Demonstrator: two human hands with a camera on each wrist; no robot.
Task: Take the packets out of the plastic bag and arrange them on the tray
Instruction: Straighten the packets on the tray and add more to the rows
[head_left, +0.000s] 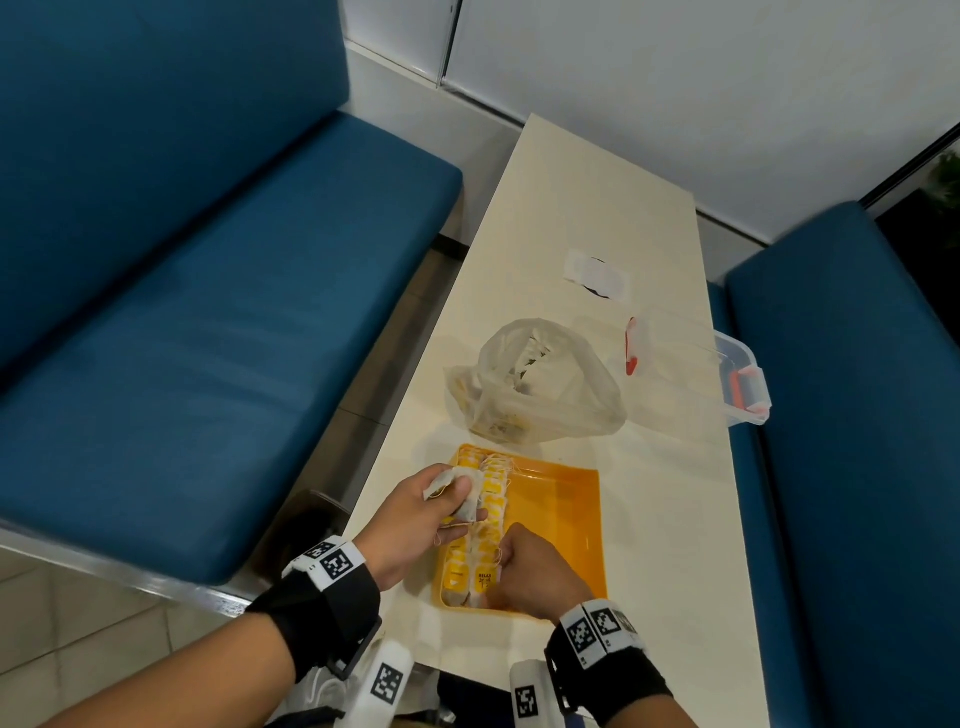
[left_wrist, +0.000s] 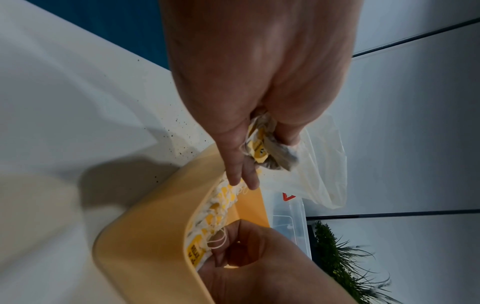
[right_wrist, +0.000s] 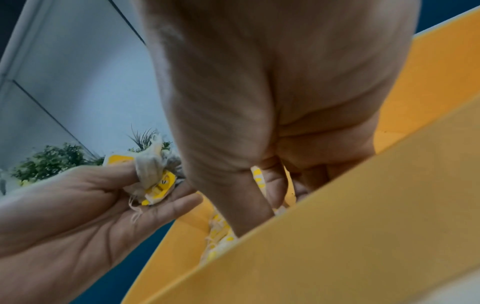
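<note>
A yellow tray lies at the near end of the table, with two rows of white-and-yellow tea packets along its left side. My left hand hovers over the tray's left edge and grips a small bunch of packets, seen close in the left wrist view as packets between thumb and fingers. My right hand is down in the tray's near part, fingers curled, pinching a packet in the row. The clear plastic bag with more packets lies just beyond the tray.
A clear lidded box with red clips sits right of the bag, near the table's right edge. A white paper lies farther back. Blue benches flank the narrow cream table.
</note>
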